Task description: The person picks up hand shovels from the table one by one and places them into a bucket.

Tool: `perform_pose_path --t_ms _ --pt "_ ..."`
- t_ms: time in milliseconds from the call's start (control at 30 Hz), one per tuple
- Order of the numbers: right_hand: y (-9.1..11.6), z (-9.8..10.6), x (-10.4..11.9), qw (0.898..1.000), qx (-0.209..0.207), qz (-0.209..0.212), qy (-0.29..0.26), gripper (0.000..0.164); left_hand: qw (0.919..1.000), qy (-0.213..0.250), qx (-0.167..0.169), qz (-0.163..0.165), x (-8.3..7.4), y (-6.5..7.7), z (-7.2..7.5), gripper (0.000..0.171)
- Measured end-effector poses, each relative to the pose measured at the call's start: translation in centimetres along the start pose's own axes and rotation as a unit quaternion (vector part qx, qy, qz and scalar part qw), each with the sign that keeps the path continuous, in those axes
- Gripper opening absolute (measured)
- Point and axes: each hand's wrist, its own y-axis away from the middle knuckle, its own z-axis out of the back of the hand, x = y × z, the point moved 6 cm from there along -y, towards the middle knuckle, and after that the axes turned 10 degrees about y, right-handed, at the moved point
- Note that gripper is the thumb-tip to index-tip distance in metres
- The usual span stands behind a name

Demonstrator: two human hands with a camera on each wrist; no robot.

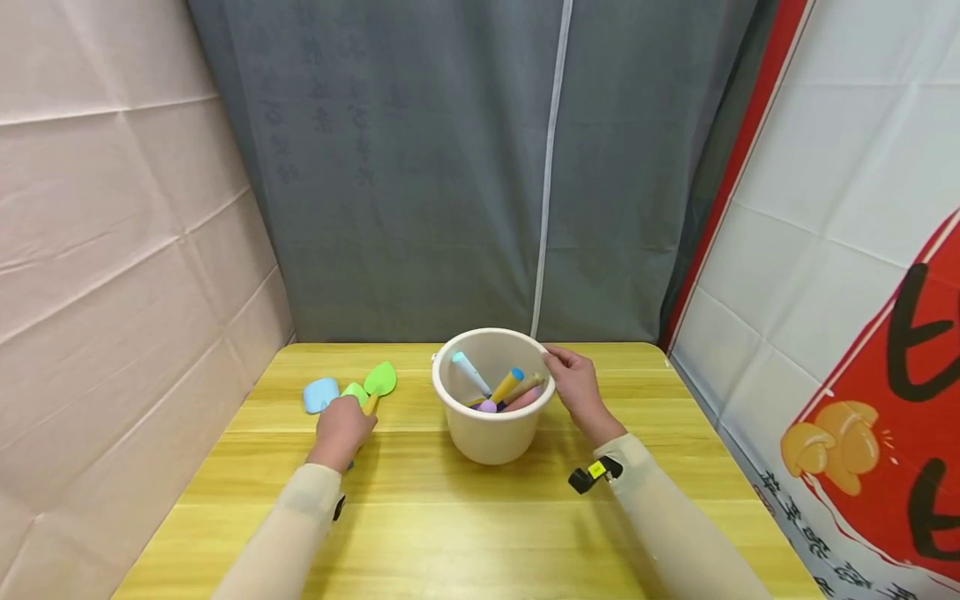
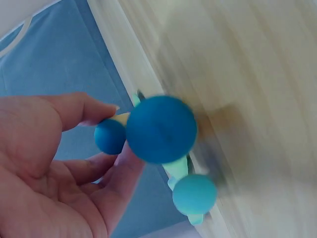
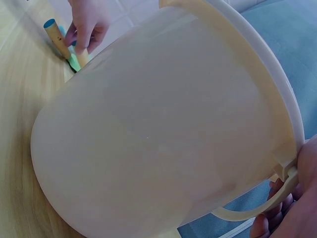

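My left hand (image 1: 343, 429) is at the left of the table, pinching the yellow handle of a toy shovel (image 1: 381, 379) with a green blade. In the left wrist view, thumb and fingers close near the blue end (image 2: 110, 136) of a handle. Two more handle ends, one blue (image 2: 161, 129) and one teal (image 2: 194, 194), show beside it. A light-blue toy scoop (image 1: 321, 395) and another green blade (image 1: 355, 393) lie close to this hand. My right hand (image 1: 576, 387) holds the right rim of a cream bucket (image 1: 491, 437), by its handle (image 3: 257, 210).
Inside the bucket several toy handles stick up, among them a white one with a teal end (image 1: 470, 372) and a yellow one with a blue end (image 1: 508, 385). A grey curtain (image 1: 420, 183) hangs behind the wooden table (image 1: 465, 533); cloth walls stand at both sides.
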Motion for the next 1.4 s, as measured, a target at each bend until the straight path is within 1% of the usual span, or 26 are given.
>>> perform_pose_path --t_ms 200,433,600,733,900,1167,1400 --pt "-0.1 0.1 -0.1 1.0 -0.001 0.001 -0.001 0.038 0.9982 0.004 -0.051 -0.03 0.3 -0.3 1.5 0.028" --pt "-0.3 0.1 -0.1 1.0 0.001 0.002 -0.005 0.039 0.9936 0.053 -0.091 -0.041 0.7 -0.7 2.5 0.034" --pt "-0.2 0.1 -0.1 1.0 -0.001 0.001 -0.001 0.038 0.9887 0.067 -0.124 -0.05 0.8 -0.8 3.0 0.031" --pt "-0.1 0.0 -0.1 1.0 0.002 -0.003 0.001 0.038 0.9839 0.08 -0.15 -0.055 0.6 -0.6 3.7 0.03" --pt "-0.1 0.1 -0.1 1.0 0.007 -0.007 0.0 0.04 0.9811 0.091 -0.161 -0.057 0.3 -0.6 4.5 0.031" --pt "-0.3 0.0 -0.2 1.0 0.008 -0.005 0.001 0.039 0.9743 0.107 -0.183 -0.076 -0.2 -0.5 5.7 0.03" --pt "-0.4 -0.1 -0.4 1.0 0.002 -0.001 0.011 0.039 0.9682 0.108 -0.205 -0.094 -0.5 -0.5 6.4 0.03"
